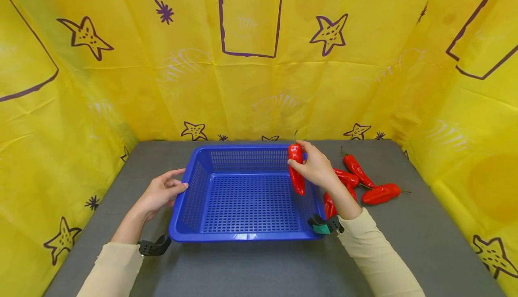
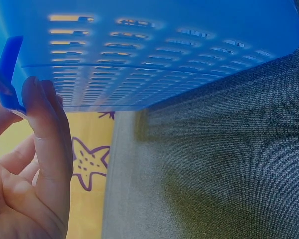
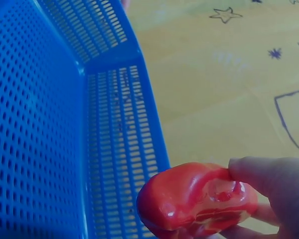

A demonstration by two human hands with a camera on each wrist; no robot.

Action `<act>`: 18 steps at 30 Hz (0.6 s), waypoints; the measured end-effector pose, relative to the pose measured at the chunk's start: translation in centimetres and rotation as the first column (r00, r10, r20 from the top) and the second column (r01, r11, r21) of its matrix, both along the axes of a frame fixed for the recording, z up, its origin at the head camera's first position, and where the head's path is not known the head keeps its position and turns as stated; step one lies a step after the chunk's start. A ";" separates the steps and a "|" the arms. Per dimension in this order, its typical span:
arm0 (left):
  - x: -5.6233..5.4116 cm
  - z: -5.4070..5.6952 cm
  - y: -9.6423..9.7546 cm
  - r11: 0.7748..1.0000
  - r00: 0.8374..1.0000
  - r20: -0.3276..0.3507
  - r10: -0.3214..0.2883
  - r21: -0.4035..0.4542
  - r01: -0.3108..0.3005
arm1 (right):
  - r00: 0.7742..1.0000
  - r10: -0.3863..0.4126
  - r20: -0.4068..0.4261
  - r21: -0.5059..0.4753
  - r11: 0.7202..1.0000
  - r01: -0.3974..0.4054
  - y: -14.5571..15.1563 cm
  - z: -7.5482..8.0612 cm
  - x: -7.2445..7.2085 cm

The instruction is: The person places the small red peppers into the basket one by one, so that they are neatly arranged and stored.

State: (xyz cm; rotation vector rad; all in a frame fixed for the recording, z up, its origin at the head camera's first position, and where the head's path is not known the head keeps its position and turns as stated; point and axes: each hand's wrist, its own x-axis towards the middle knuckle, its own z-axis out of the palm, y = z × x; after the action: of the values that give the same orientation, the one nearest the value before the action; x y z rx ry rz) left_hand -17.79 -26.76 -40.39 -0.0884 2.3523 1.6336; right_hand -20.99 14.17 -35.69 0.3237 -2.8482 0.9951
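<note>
A red chili pepper is held between the thumb and fingers of my right hand, stem up, over the right end of a blue plastic basket. In the right wrist view the glossy pepper overlaps the basket's slotted wall. My left hand grips the basket's left rim, its thumb over the edge. From the left wrist view, a finger of that hand lies against the outer wall under the rim. Nothing lies on the basket's visible floor.
Several more red peppers lie on the grey table right of the basket, including one pepper at the outer right and another behind it. My right forearm partly hides the nearer ones. A yellow patterned cloth walls the back and sides.
</note>
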 end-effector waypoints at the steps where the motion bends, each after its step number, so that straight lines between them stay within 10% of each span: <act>1: 0.0 0.0 0.0 1.000 1.000 0.000 0.000 0.000 0.000 | 1.000 0.005 0.002 -0.003 1.000 -0.005 -0.3 0.0 -0.1; 18: 0.1 0.3 0.0 1.000 1.000 -0.003 -0.009 0.017 0.009 | 0.998 0.052 0.029 -0.017 0.999 -0.051 -4.0 -1.2 -1.8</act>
State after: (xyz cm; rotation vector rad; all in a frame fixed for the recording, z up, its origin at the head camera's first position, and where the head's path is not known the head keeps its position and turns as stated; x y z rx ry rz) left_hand -17.68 -26.76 -40.11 -0.0719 2.3377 1.6501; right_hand -22.78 10.22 -36.89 0.3863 -2.8699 1.0400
